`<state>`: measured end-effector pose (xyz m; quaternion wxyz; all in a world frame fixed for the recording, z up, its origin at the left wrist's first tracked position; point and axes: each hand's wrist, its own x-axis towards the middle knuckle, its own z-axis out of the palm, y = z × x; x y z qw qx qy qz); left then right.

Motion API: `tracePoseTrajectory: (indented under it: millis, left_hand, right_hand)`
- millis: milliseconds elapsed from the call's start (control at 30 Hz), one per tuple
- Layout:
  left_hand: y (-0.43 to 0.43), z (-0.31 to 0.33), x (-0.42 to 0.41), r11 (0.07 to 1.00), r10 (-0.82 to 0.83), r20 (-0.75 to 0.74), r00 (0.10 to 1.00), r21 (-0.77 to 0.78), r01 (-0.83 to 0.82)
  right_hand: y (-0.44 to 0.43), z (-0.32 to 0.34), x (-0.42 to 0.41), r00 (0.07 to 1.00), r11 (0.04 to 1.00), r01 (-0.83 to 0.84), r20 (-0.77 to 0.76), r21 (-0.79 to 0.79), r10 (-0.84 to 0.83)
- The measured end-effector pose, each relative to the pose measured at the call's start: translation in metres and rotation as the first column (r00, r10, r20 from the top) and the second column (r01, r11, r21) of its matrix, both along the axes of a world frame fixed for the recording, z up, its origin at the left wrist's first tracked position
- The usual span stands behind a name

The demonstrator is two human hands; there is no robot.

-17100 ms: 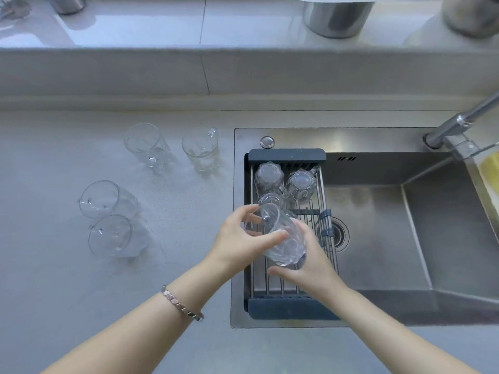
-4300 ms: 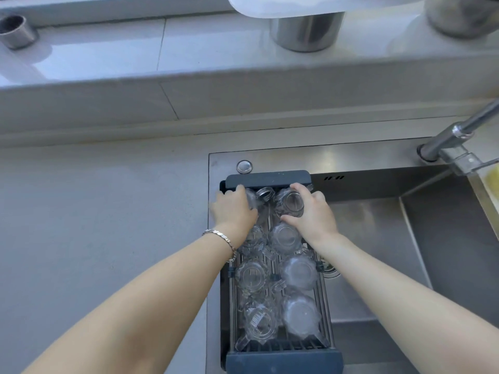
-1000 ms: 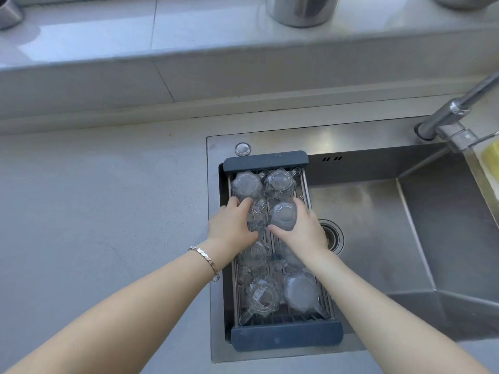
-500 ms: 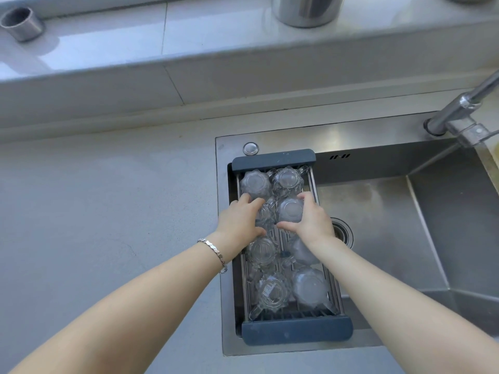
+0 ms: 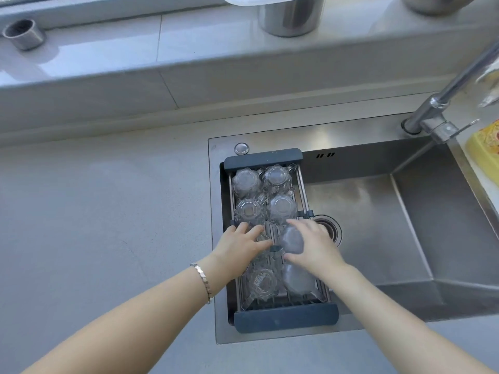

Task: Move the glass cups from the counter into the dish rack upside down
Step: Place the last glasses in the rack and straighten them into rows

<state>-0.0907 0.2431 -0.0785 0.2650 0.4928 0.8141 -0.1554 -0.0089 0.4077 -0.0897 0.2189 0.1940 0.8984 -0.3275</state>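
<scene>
both hands working the third row of upside-down glass cups in the dish rack, left hand lying flat and loose over one, right hand cupping another glass

Just beyond the fingers of both hands, the glass cups are clear and colourless, their upturned bases ribbed in a star-like pattern. The dish rack around them has dark slate-blue end bars and silver metal rods. Under the right hand the sink is brushed steel grey. To the left of the left hand the counter is pale, faintly speckled grey. A silver bracelet circles the left wrist. Far right of the right hand, a yellow pack bears an orange pattern.
</scene>
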Motion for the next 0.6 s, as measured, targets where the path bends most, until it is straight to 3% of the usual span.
tracePoseTrajectory:
  millis: [167,267,333,400,467,533,600]
  left_hand:
    - [0.012,0.011,-0.003,0.991,-0.124,-0.05,0.991,-0.064,0.121]
    - [0.005,0.026,-0.005,0.97,-0.224,-0.117,0.968,0.072,0.233]
    - [-0.007,0.038,-0.006,0.948,-0.179,-0.144,0.973,0.238,0.21]
    - [-0.023,0.053,-0.005,0.927,-0.002,-0.025,1.0,0.376,0.012]
    - [-0.031,0.067,-0.001,0.846,0.264,0.115,0.958,0.448,-0.287]
    - [-0.03,0.073,0.009,0.658,0.595,0.249,0.764,0.396,-0.641]
    - [-0.017,0.069,0.015,0.469,0.791,0.272,0.548,0.306,-0.829]
  right_hand:
    - [-0.004,-0.004,-0.003,0.999,0.994,-0.045,0.012,0.097,0.044]
    - [-0.003,-0.004,-0.003,0.999,0.992,-0.036,0.001,0.117,0.036]
    - [-0.003,-0.004,-0.002,1.0,0.993,-0.027,-0.01,0.117,0.028]
    - [-0.002,-0.005,0.0,0.999,0.992,-0.026,-0.023,0.121,0.029]
    - [-0.002,-0.005,0.001,0.999,0.992,-0.021,-0.029,0.122,0.025]
    - [-0.003,-0.005,0.002,0.999,0.992,-0.015,-0.029,0.121,0.019]
    - [-0.003,-0.004,0.001,1.0,0.993,-0.015,-0.024,0.115,0.018]
